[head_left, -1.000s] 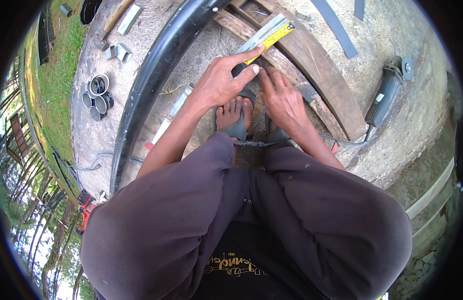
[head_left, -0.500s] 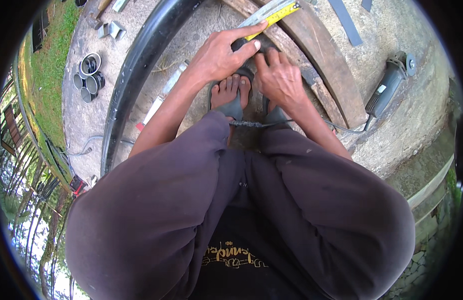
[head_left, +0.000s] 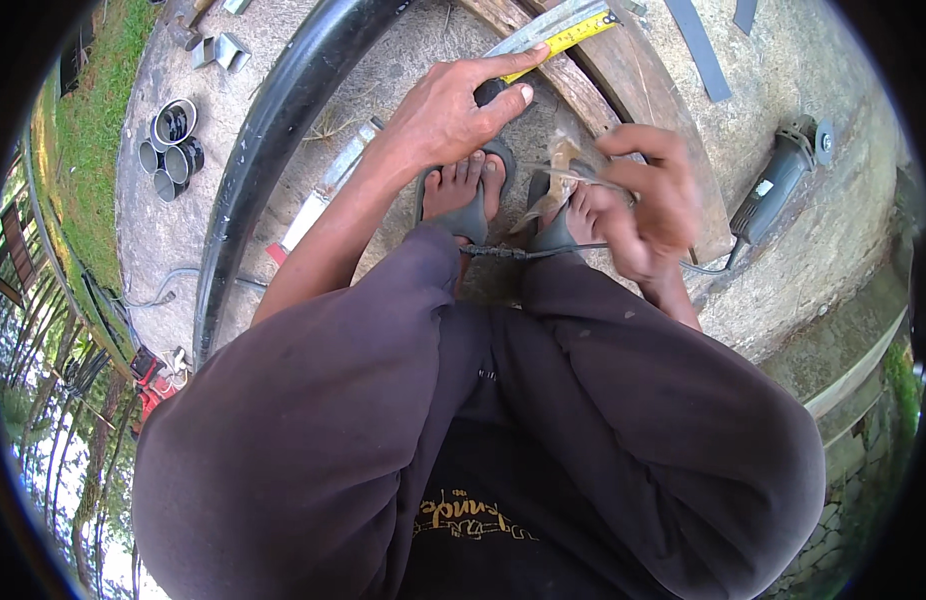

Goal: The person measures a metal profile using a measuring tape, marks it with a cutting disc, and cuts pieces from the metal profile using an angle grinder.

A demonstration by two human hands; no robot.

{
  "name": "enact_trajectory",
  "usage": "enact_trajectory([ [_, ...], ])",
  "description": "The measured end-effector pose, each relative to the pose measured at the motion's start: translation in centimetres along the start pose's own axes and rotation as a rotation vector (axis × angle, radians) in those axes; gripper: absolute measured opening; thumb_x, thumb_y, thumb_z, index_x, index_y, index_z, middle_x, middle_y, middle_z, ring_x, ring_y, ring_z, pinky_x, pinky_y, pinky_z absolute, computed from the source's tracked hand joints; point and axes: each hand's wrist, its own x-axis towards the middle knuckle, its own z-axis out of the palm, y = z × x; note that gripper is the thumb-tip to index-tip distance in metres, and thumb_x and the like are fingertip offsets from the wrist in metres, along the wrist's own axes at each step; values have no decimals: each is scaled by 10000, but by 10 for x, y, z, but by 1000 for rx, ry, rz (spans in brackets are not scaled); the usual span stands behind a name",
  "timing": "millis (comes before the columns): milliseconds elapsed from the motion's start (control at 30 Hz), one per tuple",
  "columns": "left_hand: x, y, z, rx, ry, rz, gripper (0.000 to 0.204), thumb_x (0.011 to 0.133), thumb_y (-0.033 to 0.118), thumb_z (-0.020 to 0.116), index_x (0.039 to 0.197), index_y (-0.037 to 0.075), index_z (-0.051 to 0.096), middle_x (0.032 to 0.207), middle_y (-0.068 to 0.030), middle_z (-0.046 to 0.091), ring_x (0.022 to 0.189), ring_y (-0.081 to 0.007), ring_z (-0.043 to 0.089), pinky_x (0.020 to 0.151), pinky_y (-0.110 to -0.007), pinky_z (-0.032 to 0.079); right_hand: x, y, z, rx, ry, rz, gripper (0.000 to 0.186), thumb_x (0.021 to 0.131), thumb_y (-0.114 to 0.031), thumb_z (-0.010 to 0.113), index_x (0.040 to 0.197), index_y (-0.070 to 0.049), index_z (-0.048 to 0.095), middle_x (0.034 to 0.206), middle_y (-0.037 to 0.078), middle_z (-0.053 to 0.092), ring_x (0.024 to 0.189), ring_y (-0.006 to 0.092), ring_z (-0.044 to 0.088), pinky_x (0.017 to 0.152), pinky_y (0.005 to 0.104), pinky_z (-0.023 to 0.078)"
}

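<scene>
Yellow shows along the narrow, straight blade of a black-cased tape measure point(head_left: 573, 42), which lies to the right of the long, glossy black curved tube point(head_left: 268, 140), well apart from it. The bare left hand point(head_left: 455, 112), reaching over from the tube's side, has its fingers closed around the case, the thumb near its lower edge and the index finger stretched onto the blade. Half a second ago the bare right hand point(head_left: 651, 200) was just beside that case; now it has moved off, farther from the tube. Its fingers are half-curled with gaps between them, blurred by motion. A blurred, pale-brown flat scrap point(head_left: 563, 160) has come into view between the two hands; I cannot tell whether the right hand grips it.

The blade's long axis slants, its free end pointing forward from the person and away from the tube, alongside a silvery metal strip point(head_left: 539, 28). Beyond that strip from the tube is a broad brown wooden board point(head_left: 673, 110), and farther still a dark grey angle grinder point(head_left: 778, 182).
</scene>
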Motion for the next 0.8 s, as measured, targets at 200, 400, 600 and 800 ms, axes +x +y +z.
enact_trajectory([
  [200,-3,-3,-2,33,13,-20,474,994,370,638,1460,284,649,1379,-204,681,1270,-381,665,1070,-428,514,18,26,-45,-251,83,431,254,977,-83,717,1217,-17,669,904,73,729,781,106,672,747,280,559],
  [400,1,2,3,39,17,-13,485,987,369,641,1463,276,647,1377,-202,683,1273,-391,660,1079,-434,508,16,52,-23,-622,42,216,356,964,-96,755,1310,-72,674,888,58,767,757,138,740,686,317,607],
  [600,-3,5,0,49,19,-37,486,981,360,646,1459,273,649,1369,-201,686,1279,-404,650,1082,-442,507,29,49,6,-593,30,13,137,894,-64,761,996,-68,669,874,93,692,707,266,705,608,364,572],
  [800,-4,7,-2,40,7,-52,494,977,351,653,1464,268,643,1347,-198,697,1268,-414,652,1069,-452,513,46,53,17,-729,-61,-178,184,873,-153,785,881,-96,610,803,55,615,702,220,695,583,359,563],
])
